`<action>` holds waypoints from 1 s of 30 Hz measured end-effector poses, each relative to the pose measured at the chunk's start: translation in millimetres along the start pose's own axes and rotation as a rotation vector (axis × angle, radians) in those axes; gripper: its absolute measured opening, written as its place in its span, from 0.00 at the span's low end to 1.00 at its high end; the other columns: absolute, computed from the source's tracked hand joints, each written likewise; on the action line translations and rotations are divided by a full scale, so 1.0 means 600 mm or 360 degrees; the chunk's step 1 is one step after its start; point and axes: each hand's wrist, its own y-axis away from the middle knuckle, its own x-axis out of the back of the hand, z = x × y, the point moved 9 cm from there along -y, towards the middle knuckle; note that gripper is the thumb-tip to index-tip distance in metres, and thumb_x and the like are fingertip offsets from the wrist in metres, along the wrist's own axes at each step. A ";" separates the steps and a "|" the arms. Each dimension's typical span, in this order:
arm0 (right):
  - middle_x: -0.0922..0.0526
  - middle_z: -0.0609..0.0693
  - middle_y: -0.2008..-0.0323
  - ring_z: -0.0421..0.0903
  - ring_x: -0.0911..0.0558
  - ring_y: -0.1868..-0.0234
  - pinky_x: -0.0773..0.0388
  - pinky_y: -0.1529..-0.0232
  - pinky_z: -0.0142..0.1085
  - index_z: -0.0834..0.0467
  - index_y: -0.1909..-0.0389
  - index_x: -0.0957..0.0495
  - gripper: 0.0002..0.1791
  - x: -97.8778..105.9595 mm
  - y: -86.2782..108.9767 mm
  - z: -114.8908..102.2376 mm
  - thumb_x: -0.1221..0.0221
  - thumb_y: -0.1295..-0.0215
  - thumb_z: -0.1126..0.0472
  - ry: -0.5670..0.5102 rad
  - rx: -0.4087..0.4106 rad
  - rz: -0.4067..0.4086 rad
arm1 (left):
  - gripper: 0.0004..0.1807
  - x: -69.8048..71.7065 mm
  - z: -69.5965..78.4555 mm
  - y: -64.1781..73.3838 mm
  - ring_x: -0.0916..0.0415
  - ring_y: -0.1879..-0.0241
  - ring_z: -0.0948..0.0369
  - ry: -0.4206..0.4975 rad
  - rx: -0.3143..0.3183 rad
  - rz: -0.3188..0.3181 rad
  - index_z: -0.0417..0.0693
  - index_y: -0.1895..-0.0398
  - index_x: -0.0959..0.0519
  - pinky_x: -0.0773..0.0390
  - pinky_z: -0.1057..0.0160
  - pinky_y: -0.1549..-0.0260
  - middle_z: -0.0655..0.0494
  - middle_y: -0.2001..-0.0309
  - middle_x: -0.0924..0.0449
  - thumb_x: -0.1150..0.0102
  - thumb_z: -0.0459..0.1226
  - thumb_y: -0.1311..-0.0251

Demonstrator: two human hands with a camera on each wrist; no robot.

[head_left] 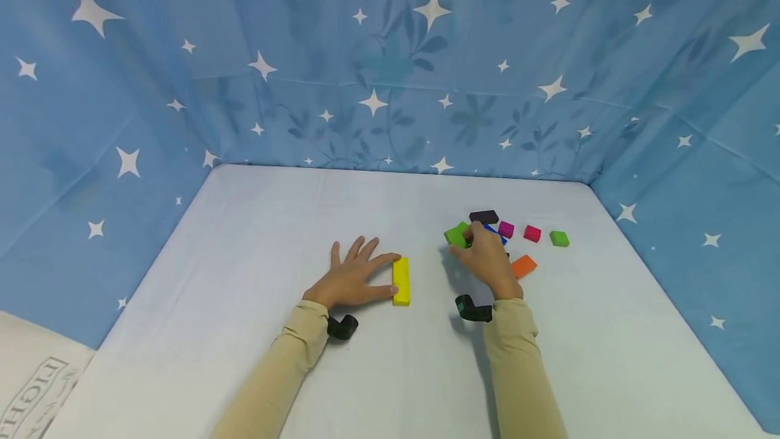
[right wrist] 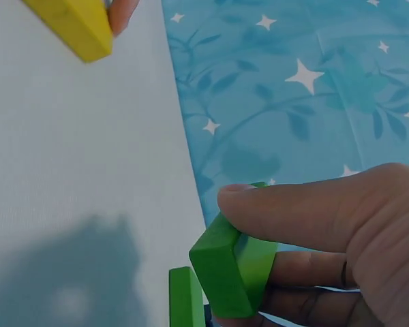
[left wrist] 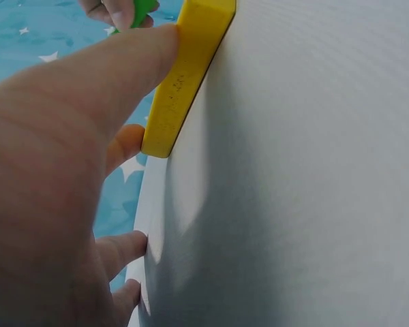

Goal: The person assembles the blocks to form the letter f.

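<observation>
A long yellow block [head_left: 401, 282] lies lengthwise on the white table, left of the other blocks. My left hand [head_left: 350, 278] rests spread beside it. Its thumb touches the block's side and its index finger the far end; in the left wrist view the other fingertips [left wrist: 126, 252] reach the table. My right hand [head_left: 487, 259] pinches a green block [right wrist: 235, 266] between thumb and fingers, above the table. Close by is a second green block [right wrist: 184, 298], partly hidden behind the held one. A blue block [head_left: 496, 234] shows partly behind the right hand.
Around the right hand lie a black block [head_left: 484, 217], a purple block [head_left: 506, 229], a red block [head_left: 533, 233], a green block [head_left: 559, 238] and an orange block [head_left: 523, 267]. A blue star-patterned curtain [head_left: 390, 66] encloses the table's back and sides.
</observation>
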 end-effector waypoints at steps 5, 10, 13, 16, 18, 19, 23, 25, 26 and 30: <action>0.18 0.65 0.58 0.60 0.21 0.57 0.20 0.57 0.50 0.70 0.51 0.26 0.22 0.010 0.018 0.002 0.28 0.31 0.58 -0.0067 -0.0044 0.0025 | 0.39 -0.001 0.001 -0.002 0.66 0.16 0.39 -0.0003 -0.0008 -0.0008 0.69 0.17 0.35 0.74 0.23 0.29 0.44 0.13 0.55 0.43 0.65 0.27; 0.20 0.62 0.61 0.57 0.22 0.59 0.21 0.62 0.43 0.69 0.54 0.26 0.21 0.010 0.032 0.000 0.28 0.32 0.58 -0.0133 -0.0059 0.0040 | 0.38 0.002 -0.004 0.001 0.65 0.16 0.39 -0.0022 0.0023 0.0013 0.70 0.17 0.34 0.73 0.24 0.29 0.45 0.13 0.54 0.43 0.65 0.28; 0.21 0.61 0.63 0.56 0.22 0.61 0.22 0.64 0.41 0.68 0.55 0.27 0.21 0.013 0.042 -0.004 0.28 0.32 0.58 -0.0151 -0.0062 0.0081 | 0.38 -0.002 -0.003 0.002 0.65 0.16 0.39 -0.0018 0.0016 0.0005 0.70 0.18 0.34 0.72 0.23 0.29 0.44 0.14 0.54 0.43 0.65 0.28; 0.22 0.59 0.65 0.54 0.23 0.63 0.23 0.66 0.40 0.66 0.56 0.28 0.21 0.011 0.057 -0.005 0.28 0.32 0.57 -0.0157 -0.0099 0.0071 | 0.38 -0.007 0.002 0.002 0.65 0.16 0.38 -0.0013 -0.0002 -0.0015 0.70 0.17 0.35 0.72 0.23 0.29 0.44 0.14 0.54 0.43 0.65 0.27; 0.22 0.57 0.67 0.53 0.24 0.65 0.24 0.67 0.40 0.65 0.56 0.28 0.20 0.007 0.068 -0.006 0.28 0.32 0.56 -0.0152 -0.0120 0.0046 | 0.39 -0.006 0.004 0.003 0.65 0.16 0.38 -0.0013 -0.0002 -0.0014 0.69 0.17 0.35 0.72 0.23 0.29 0.44 0.14 0.54 0.43 0.65 0.27; 0.22 0.56 0.68 0.52 0.24 0.65 0.25 0.67 0.40 0.65 0.57 0.28 0.20 0.005 0.073 -0.008 0.28 0.32 0.56 -0.0151 -0.0126 0.0036 | 0.38 -0.004 0.004 0.003 0.64 0.16 0.38 -0.0016 0.0000 -0.0003 0.69 0.17 0.34 0.72 0.23 0.29 0.44 0.14 0.54 0.43 0.65 0.27; 0.23 0.54 0.71 0.51 0.25 0.69 0.26 0.69 0.39 0.63 0.58 0.28 0.20 -0.003 0.089 -0.014 0.28 0.32 0.56 -0.0159 -0.0107 0.0015 | 0.38 0.003 0.002 0.004 0.63 0.16 0.39 -0.0041 0.0021 0.0027 0.69 0.18 0.34 0.71 0.23 0.29 0.45 0.14 0.53 0.42 0.64 0.28; 0.25 0.54 0.72 0.50 0.25 0.70 0.27 0.70 0.39 0.63 0.60 0.28 0.19 -0.007 0.096 -0.017 0.28 0.32 0.56 -0.0173 -0.0093 0.0015 | 0.38 0.004 0.001 0.005 0.63 0.16 0.39 -0.0041 0.0021 0.0029 0.69 0.18 0.34 0.71 0.23 0.29 0.45 0.14 0.53 0.42 0.64 0.28; 0.25 0.54 0.73 0.50 0.26 0.71 0.28 0.70 0.39 0.62 0.60 0.29 0.19 -0.009 0.100 -0.018 0.28 0.32 0.57 -0.0182 -0.0088 0.0013 | 0.38 0.004 0.001 0.005 0.63 0.16 0.39 -0.0040 0.0018 0.0027 0.69 0.18 0.34 0.71 0.23 0.29 0.44 0.14 0.53 0.42 0.64 0.28; 0.26 0.53 0.73 0.49 0.26 0.71 0.29 0.72 0.37 0.62 0.62 0.29 0.19 -0.019 0.114 -0.027 0.28 0.33 0.58 -0.0217 -0.0077 -0.0006 | 0.39 0.002 0.004 0.006 0.64 0.16 0.39 -0.0020 0.0003 0.0006 0.69 0.17 0.34 0.71 0.23 0.29 0.44 0.14 0.54 0.43 0.65 0.27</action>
